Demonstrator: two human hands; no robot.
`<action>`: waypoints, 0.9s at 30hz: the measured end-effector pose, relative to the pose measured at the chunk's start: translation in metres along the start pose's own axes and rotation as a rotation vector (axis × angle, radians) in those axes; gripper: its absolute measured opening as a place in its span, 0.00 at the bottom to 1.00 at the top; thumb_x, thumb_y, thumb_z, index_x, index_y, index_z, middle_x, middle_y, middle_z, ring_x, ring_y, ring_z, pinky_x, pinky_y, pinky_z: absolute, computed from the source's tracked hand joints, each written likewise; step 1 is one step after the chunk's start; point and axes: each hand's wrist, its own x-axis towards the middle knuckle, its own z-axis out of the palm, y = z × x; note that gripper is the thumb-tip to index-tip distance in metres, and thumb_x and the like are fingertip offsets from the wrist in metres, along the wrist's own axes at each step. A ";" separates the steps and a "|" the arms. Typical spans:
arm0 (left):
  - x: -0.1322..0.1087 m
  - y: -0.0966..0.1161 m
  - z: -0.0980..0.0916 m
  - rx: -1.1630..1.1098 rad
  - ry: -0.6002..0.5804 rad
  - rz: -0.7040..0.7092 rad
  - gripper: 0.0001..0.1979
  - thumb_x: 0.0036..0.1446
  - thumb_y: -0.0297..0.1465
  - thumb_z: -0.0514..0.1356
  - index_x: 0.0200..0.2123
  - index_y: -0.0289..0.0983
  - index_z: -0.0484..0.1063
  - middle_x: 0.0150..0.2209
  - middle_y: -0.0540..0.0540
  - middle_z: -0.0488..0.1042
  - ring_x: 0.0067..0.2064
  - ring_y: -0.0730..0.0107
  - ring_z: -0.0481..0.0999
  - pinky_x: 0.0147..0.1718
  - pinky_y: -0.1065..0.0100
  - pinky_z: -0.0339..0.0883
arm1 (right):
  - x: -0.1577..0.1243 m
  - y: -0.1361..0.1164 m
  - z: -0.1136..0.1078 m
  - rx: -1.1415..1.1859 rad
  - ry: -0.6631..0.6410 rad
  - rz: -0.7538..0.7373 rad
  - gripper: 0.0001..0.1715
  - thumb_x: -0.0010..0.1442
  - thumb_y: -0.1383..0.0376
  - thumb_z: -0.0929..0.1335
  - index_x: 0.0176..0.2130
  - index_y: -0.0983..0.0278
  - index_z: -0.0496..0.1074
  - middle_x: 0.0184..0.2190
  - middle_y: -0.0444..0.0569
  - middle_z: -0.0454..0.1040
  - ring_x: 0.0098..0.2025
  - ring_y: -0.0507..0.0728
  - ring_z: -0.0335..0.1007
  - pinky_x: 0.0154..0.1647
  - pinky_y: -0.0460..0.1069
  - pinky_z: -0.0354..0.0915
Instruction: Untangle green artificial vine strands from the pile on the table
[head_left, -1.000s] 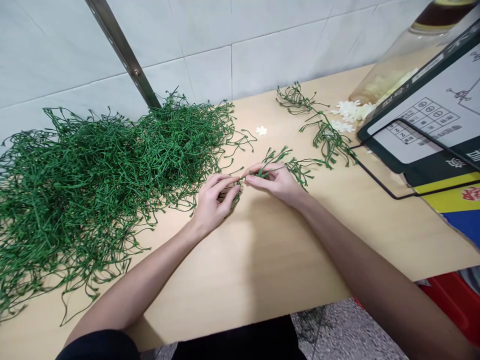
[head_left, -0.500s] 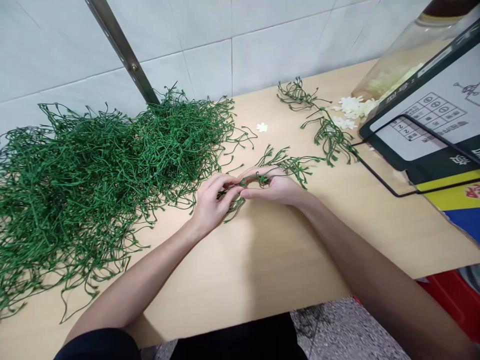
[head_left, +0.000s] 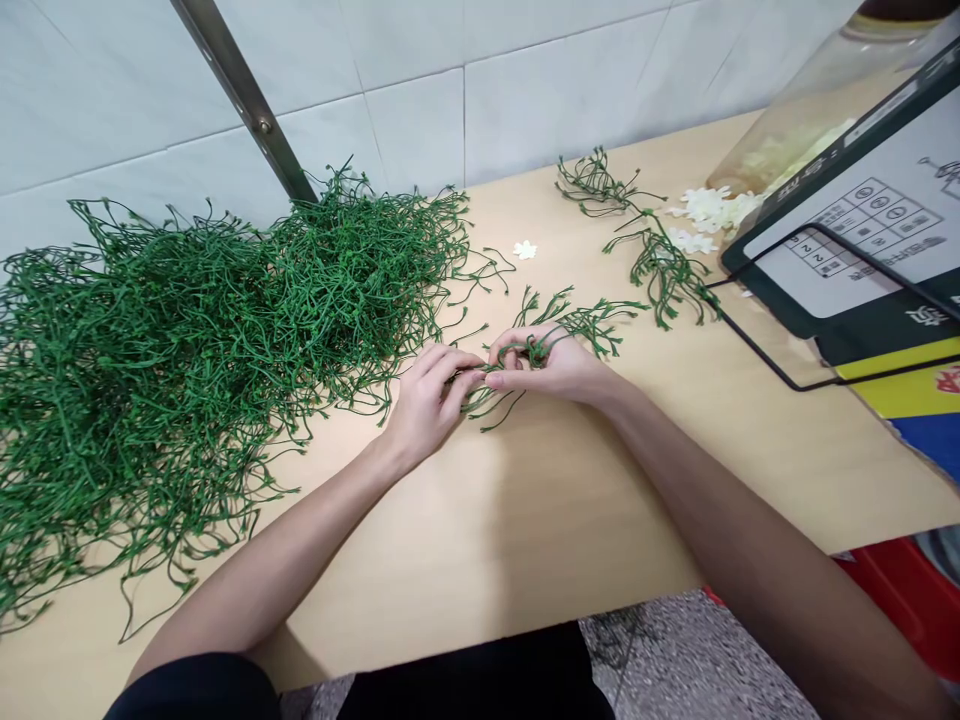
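Both hands meet over the middle of the table (head_left: 600,540). My left hand (head_left: 431,400) pinches thin green artificial stems (head_left: 491,402) between thumb and fingertips. Close against it, my right hand (head_left: 551,368) is closed on the same stems, with part of them looped over its fingers. A branching green sprig (head_left: 600,322) spreads out just behind the right hand; whether it joins the held stems I cannot tell. To the left lies a large heap of green plastic stems (head_left: 225,320), its edge close to my left fingers.
At the back right are two joined sprigs (head_left: 664,270) and a pile of white petals (head_left: 716,208). One white flower (head_left: 525,249) lies alone. A clear jar (head_left: 795,130), a printed box (head_left: 847,250) and a black wire frame (head_left: 757,350) stand right. A metal post (head_left: 255,110) rises behind the heap.
The fingers of my right hand have curled in more around the stems. The loose stem ends under the hands have shifted slightly right. My left hand stays nearly in place.
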 end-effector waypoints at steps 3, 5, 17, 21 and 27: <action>-0.001 0.001 -0.001 0.009 -0.021 0.004 0.04 0.63 0.25 0.58 0.37 0.35 0.73 0.33 0.47 0.76 0.35 0.71 0.73 0.35 0.70 0.68 | -0.001 -0.002 -0.001 -0.031 0.028 -0.086 0.16 0.50 0.56 0.75 0.29 0.65 0.73 0.26 0.45 0.72 0.29 0.51 0.65 0.32 0.48 0.61; -0.001 0.000 -0.001 0.011 -0.028 0.012 0.03 0.63 0.25 0.59 0.37 0.36 0.72 0.32 0.47 0.76 0.35 0.71 0.73 0.35 0.70 0.67 | -0.001 -0.001 -0.002 -0.012 0.033 -0.108 0.15 0.50 0.56 0.75 0.27 0.65 0.74 0.33 0.49 0.77 0.35 0.54 0.69 0.37 0.49 0.64; -0.002 0.000 0.001 0.011 0.008 0.017 0.02 0.60 0.26 0.62 0.34 0.36 0.74 0.29 0.49 0.76 0.32 0.72 0.72 0.32 0.71 0.67 | -0.002 -0.001 -0.004 0.018 0.040 -0.078 0.12 0.47 0.61 0.76 0.23 0.66 0.73 0.31 0.49 0.77 0.32 0.53 0.70 0.34 0.49 0.64; -0.003 0.001 0.001 -0.009 -0.021 -0.014 0.03 0.61 0.28 0.62 0.33 0.36 0.73 0.28 0.50 0.76 0.29 0.75 0.72 0.28 0.73 0.64 | -0.002 -0.001 -0.005 0.029 0.038 -0.046 0.13 0.45 0.61 0.77 0.22 0.66 0.73 0.30 0.50 0.79 0.33 0.55 0.72 0.36 0.50 0.66; -0.001 -0.001 0.001 -0.111 -0.068 -0.065 0.04 0.60 0.30 0.63 0.32 0.36 0.74 0.27 0.50 0.75 0.29 0.74 0.72 0.28 0.72 0.63 | -0.003 -0.003 -0.006 0.018 0.023 -0.010 0.13 0.44 0.60 0.77 0.23 0.66 0.74 0.26 0.48 0.78 0.30 0.54 0.71 0.34 0.48 0.66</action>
